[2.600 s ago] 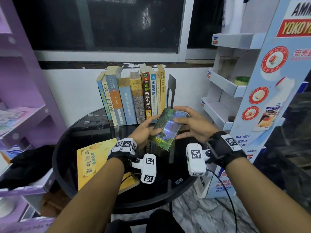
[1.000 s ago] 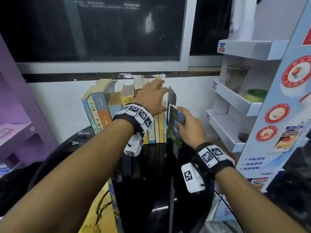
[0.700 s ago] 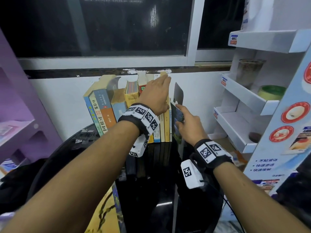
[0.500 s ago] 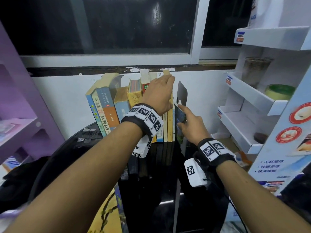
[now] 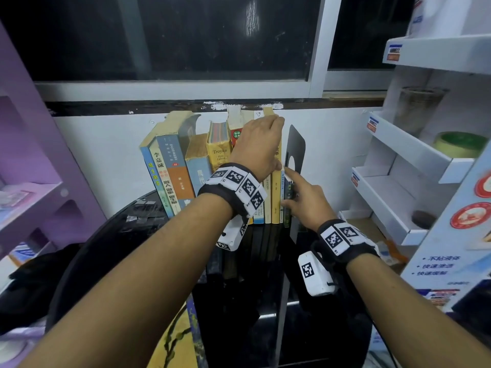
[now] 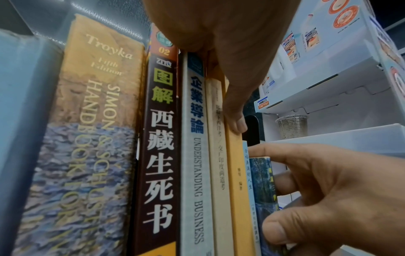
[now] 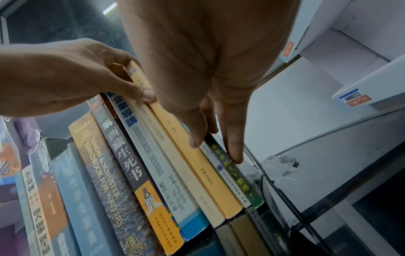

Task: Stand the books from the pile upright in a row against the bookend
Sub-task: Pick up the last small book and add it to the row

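Observation:
A row of upright books stands on the black round table, ending at the black bookend on the right. My left hand reaches over the tops and grips the tall yellow book, thumb on its spine. A small green-blue book stands between the row and the bookend. My right hand presses its spine with straight fingers, the index finger over its top. A large yellow book lies flat at the near left.
A white cardboard display shelf stands close on the right, holding a plastic cup and a green-lidded tub. A purple shelf unit is on the left. The white wall and a dark window are right behind the books.
Both hands held the small book above the table earlier. The left hand went to the row's top; the right hand has slid the book in beside the bookend.

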{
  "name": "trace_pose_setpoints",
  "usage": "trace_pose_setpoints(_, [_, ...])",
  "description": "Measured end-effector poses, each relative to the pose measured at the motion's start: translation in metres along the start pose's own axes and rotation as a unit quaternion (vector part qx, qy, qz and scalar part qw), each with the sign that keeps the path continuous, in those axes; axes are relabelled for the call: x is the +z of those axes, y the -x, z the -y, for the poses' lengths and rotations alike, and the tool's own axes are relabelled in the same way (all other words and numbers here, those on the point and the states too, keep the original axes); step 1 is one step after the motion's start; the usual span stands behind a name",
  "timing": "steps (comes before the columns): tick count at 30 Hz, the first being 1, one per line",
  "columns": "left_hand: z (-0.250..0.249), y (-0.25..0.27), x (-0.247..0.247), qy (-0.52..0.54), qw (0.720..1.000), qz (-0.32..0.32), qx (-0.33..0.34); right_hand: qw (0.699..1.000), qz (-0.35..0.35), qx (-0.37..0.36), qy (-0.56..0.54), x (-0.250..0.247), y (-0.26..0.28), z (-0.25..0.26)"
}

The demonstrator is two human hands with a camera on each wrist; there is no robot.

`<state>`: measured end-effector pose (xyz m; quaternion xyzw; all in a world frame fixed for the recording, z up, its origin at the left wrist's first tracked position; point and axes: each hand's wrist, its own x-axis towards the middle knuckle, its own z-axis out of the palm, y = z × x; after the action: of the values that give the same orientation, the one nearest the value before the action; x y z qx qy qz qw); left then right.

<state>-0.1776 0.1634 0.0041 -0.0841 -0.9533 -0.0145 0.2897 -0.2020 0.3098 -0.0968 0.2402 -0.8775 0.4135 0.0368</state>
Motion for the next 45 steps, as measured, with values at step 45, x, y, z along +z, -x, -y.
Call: trace_pose_setpoints(45, [0.001, 0.007, -0.002, 0.028, 0.999, 0.005, 0.032, 0.991, 0.081, -0.001, 0.111, -0.013, -0.013, 0.006])
